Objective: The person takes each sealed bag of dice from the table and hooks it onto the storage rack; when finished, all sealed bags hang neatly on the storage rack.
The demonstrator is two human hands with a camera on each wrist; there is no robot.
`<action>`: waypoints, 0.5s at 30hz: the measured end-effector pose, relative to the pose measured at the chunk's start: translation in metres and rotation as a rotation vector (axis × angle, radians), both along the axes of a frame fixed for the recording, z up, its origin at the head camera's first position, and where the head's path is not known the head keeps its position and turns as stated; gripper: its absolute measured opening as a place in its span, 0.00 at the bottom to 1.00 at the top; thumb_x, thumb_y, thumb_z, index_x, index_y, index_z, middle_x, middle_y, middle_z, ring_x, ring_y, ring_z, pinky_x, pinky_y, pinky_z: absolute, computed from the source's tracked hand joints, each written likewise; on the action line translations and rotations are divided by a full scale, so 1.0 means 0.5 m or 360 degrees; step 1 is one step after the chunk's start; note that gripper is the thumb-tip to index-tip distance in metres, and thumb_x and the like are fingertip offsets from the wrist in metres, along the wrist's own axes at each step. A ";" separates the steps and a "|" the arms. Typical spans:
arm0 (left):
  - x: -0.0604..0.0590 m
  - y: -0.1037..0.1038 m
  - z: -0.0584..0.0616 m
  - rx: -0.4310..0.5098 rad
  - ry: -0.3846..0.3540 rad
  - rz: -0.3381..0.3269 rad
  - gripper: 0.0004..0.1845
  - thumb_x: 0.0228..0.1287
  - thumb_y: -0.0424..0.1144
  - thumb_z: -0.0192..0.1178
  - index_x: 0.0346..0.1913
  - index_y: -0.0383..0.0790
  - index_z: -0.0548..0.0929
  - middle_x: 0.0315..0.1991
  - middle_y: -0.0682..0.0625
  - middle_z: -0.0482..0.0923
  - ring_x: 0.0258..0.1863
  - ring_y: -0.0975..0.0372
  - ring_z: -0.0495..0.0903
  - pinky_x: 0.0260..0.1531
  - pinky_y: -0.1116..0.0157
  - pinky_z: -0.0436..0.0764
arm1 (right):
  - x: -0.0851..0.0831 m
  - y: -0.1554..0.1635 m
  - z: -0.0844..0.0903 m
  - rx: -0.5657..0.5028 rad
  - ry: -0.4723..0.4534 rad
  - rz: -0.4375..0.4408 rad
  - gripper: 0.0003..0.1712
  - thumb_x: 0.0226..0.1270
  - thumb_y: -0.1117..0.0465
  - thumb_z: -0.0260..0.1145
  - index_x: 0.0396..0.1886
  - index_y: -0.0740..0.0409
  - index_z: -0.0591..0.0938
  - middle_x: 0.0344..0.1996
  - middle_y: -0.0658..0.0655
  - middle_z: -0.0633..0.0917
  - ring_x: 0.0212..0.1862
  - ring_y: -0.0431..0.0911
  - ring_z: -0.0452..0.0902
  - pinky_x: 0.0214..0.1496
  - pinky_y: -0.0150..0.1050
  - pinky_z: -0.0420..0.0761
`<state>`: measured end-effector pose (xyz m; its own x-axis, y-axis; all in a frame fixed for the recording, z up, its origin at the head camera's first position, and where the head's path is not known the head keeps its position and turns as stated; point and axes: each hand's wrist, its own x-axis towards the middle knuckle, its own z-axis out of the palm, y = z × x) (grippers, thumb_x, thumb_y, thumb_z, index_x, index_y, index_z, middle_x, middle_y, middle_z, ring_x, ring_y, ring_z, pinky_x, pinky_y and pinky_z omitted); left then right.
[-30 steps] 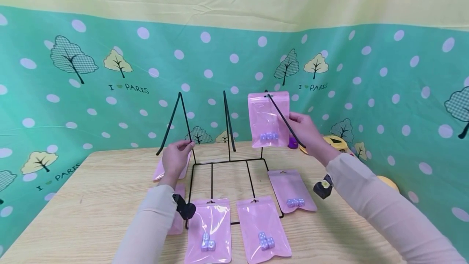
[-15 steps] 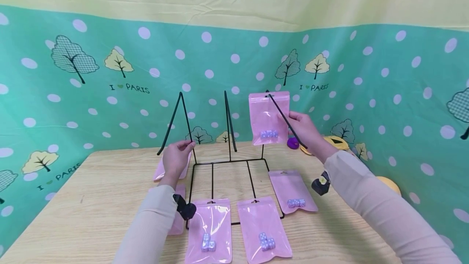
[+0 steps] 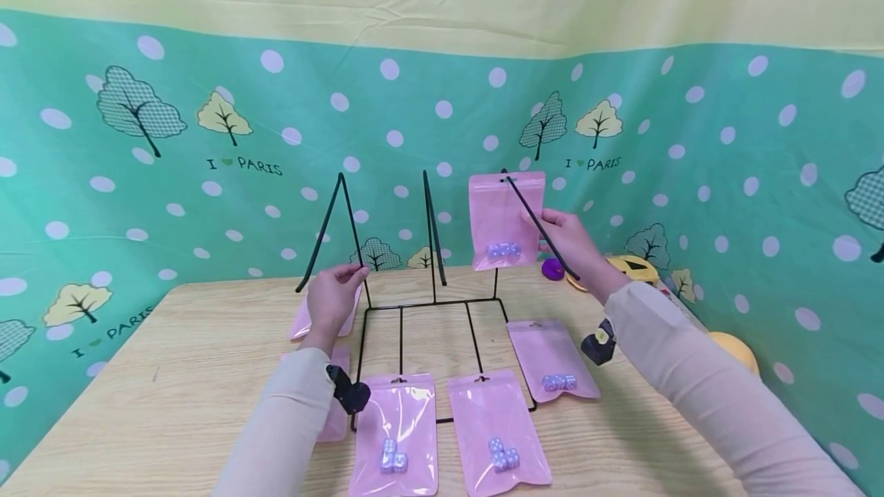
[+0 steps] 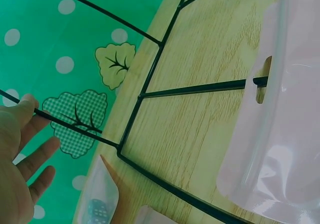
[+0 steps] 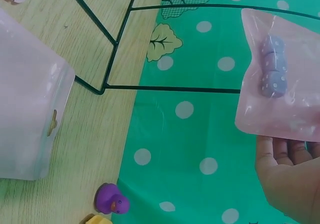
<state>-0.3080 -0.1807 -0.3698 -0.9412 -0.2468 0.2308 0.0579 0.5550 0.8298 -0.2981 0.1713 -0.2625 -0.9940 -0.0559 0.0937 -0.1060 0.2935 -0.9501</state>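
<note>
In the centre of the head view a black wire rack (image 3: 428, 305) stands on the wooden surface (image 3: 186, 374), its flat base toward the lower edge of the frame and 3 sloping prongs rising toward the backdrop. The left hand (image 3: 330, 304), left of centre, has its grip closed on the leftmost prong, thumb and fingers pinching the wire low down, seemingly to brace the light frame against tipping. The right hand (image 3: 573, 245), right of centre, grasps the side edge of a pink pouch (image 3: 506, 219) that hangs at the top of the rightmost prong; the wire appears to pass through the slot at its top, which is why it hangs flat with its dice (image 3: 504, 249) settled at the bottom. The right wrist view shows that pouch (image 5: 282, 76) at the upper right of the frame with the fingertips at its edge. Counted: 1 rack, 1 pouch on it and 6 pink pouches lying flat, namely 3 along the lower centre and right of the frame, each with small lilac dice inside, and 3 partly hidden by the left hand and sleeve. Behind the right wrist sit 1 purple duck (image 3: 552, 268) and some yellow toys (image 3: 631, 267).
</note>
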 end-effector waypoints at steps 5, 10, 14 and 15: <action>0.000 0.001 0.001 0.0009 -0.0012 0.0001 0.18 0.74 0.44 0.62 0.56 0.34 0.86 0.51 0.37 0.86 0.53 0.47 0.83 0.53 0.50 0.77 | -0.002 0.010 -0.004 0.0020 -0.0017 0.0051 0.32 0.81 0.47 0.55 0.70 0.68 0.71 0.66 0.71 0.76 0.66 0.63 0.71 0.72 0.56 0.66; 0.000 0.001 0.002 0.0016 -0.0026 -0.0003 0.18 0.75 0.45 0.62 0.57 0.34 0.86 0.52 0.37 0.85 0.54 0.47 0.82 0.52 0.50 0.78 | -0.006 0.020 -0.006 0.0142 -0.0023 0.0068 0.32 0.81 0.46 0.55 0.67 0.70 0.72 0.64 0.72 0.75 0.66 0.64 0.71 0.71 0.57 0.68; 0.000 0.000 0.002 0.0018 -0.0033 -0.0001 0.18 0.75 0.45 0.62 0.57 0.34 0.86 0.53 0.37 0.85 0.54 0.47 0.82 0.52 0.50 0.78 | -0.007 0.032 -0.006 0.0299 -0.0027 0.0053 0.31 0.82 0.49 0.54 0.68 0.70 0.70 0.66 0.72 0.73 0.68 0.65 0.69 0.71 0.58 0.67; 0.000 0.000 0.002 0.0016 -0.0033 0.0002 0.18 0.75 0.45 0.62 0.57 0.35 0.86 0.52 0.37 0.85 0.54 0.47 0.82 0.51 0.50 0.78 | -0.006 0.036 -0.007 0.0342 -0.0021 0.0050 0.30 0.82 0.50 0.54 0.70 0.69 0.69 0.67 0.71 0.73 0.68 0.64 0.68 0.71 0.58 0.67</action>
